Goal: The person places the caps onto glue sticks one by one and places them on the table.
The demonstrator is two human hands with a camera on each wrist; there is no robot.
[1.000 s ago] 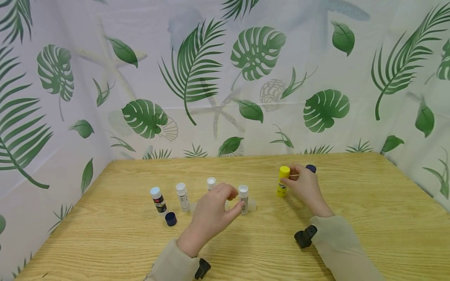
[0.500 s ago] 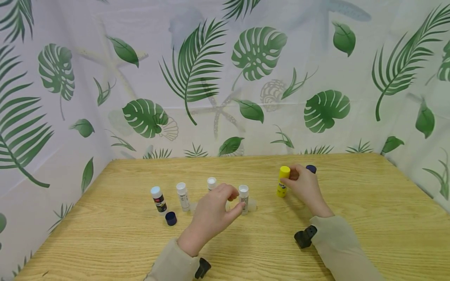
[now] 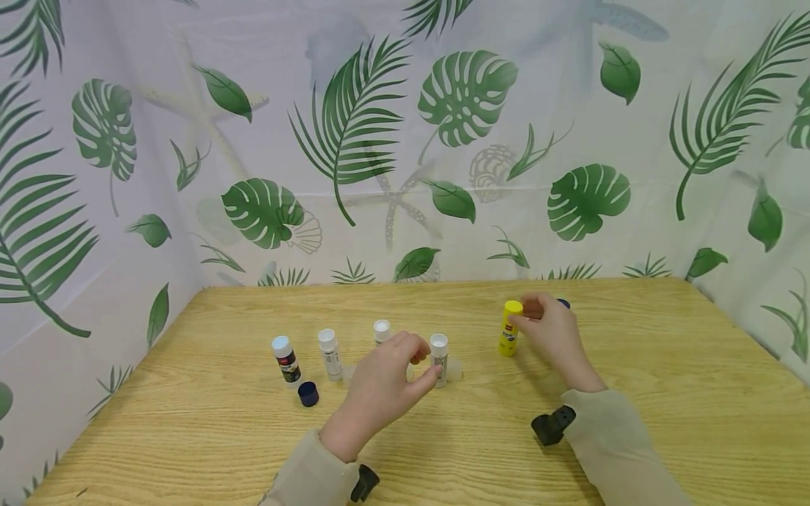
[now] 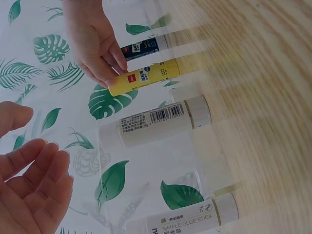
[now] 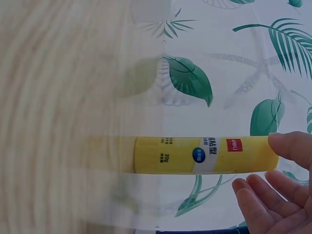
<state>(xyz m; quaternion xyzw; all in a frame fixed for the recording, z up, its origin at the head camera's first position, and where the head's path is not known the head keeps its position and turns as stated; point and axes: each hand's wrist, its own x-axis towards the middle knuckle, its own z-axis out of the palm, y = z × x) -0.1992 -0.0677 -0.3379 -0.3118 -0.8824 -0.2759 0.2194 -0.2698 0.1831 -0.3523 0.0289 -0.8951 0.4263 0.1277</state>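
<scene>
A yellow glue stick (image 3: pixel 508 329) stands upright on the table, beside the thumb of my right hand (image 3: pixel 553 334). In the right wrist view, the thumb tip of that hand (image 5: pixel 287 190) touches the capped end of the yellow stick (image 5: pixel 204 155), while the other fingers bend loosely apart from it. Behind the right hand, a dark blue stick (image 4: pixel 144 48) shows in the left wrist view. My left hand (image 3: pixel 382 386) hovers with loosely bent fingers and holds nothing, its thumb overlapping a white glue stick (image 3: pixel 439 348) in the head view.
To the left stand a black-labelled stick with a pale top (image 3: pixel 287 360), a white stick (image 3: pixel 330 355) and another white stick (image 3: pixel 382 330) partly hidden by my left hand. A dark blue cap (image 3: pixel 308 394) lies nearer the front. Patterned cloth (image 3: pixel 392 140) hangs behind the table.
My right hand has shifted slightly right, its thumb now at the edge of the yellow stick, and it covers more of the dark blue top. The left hand has hardly moved.
</scene>
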